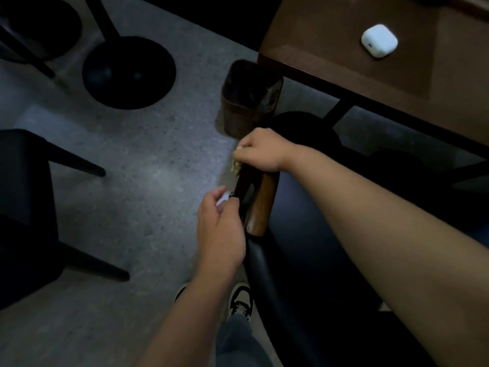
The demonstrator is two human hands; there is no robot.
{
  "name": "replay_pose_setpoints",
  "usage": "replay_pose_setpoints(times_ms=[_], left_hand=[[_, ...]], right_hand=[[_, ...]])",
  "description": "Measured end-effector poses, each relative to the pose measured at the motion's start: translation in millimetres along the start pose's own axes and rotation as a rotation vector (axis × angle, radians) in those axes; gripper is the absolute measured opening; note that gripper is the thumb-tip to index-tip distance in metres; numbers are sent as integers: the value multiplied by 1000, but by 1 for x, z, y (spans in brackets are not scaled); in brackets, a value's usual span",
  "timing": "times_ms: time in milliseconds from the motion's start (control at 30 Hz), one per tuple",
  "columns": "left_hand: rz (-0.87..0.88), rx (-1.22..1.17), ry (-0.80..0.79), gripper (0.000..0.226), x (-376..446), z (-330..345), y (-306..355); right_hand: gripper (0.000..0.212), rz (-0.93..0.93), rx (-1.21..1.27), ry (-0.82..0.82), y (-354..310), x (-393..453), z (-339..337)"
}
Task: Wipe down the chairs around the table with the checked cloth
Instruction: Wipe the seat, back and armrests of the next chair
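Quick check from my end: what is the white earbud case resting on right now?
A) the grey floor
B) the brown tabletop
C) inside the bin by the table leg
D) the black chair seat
B: the white earbud case lies on the brown tabletop at upper right, well away from the bin on the floor and from both hands at the chair's wooden armrest.

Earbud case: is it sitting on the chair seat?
No, the white earbud case lies on the brown table, apart from the chair that both hands work on.
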State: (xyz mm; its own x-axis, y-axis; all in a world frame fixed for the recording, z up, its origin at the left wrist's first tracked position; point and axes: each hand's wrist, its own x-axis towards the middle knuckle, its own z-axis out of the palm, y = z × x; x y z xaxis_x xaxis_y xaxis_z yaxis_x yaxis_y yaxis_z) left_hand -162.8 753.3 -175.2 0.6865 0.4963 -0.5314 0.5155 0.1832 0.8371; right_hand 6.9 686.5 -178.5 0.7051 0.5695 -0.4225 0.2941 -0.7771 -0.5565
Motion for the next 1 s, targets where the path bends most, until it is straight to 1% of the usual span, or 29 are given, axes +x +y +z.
replay_pose_setpoints(times_ms=[67,167,267,367,467,533,600,633,700,733,767,800,833,900,933,1000], left_hand=[[-28,10,52,20,3,-2,-2],[-45,33,76,25,6,-10,-6],[-36,63,60,18,12,-25,-3],[-32,98,16,12,20,-41,5],[-32,105,-53,10,29,-55,15],[-31,119,-120,11,34,-61,19],[-41,143,-196,15,38,-65,23],[-61,154,-236,16,39,-65,25],[-112,171,-301,16,41,-63,30],[-129,179,-331,15,42,-61,33],[-142,186,-359,13,41,-58,35],[-150,189,-384,13,41,-54,37],[-151,193,-407,13,39,-49,40],[-135,212,-464,19,36,-36,43],[-126,220,-490,25,35,-28,45],[-114,245,-524,38,29,-10,49]], right_hand=[[33,-21,-191,-76,-15,2,-2],[31,-139,-410,-110,-26,-16,2],[36,-203,-601,-204,-34,-35,1],[37,-174,-645,-287,-45,-45,-8],[33,-173,-587,-294,-57,-67,-2],[33,-181,-505,-265,-65,-91,12],[36,-189,-404,-138,-71,-116,30],[35,-200,-332,-31,-72,-127,38],[24,-154,-93,279,-72,-143,56],[21,-79,82,437,-72,-149,61],[23,43,259,563,-71,-152,65],[23,205,408,642,-69,-153,67],[23,387,535,653,-67,-153,67],[28,685,846,563,-62,-146,66],[28,774,989,526,-62,-140,65],[27,838,1110,500,-55,-123,62]])
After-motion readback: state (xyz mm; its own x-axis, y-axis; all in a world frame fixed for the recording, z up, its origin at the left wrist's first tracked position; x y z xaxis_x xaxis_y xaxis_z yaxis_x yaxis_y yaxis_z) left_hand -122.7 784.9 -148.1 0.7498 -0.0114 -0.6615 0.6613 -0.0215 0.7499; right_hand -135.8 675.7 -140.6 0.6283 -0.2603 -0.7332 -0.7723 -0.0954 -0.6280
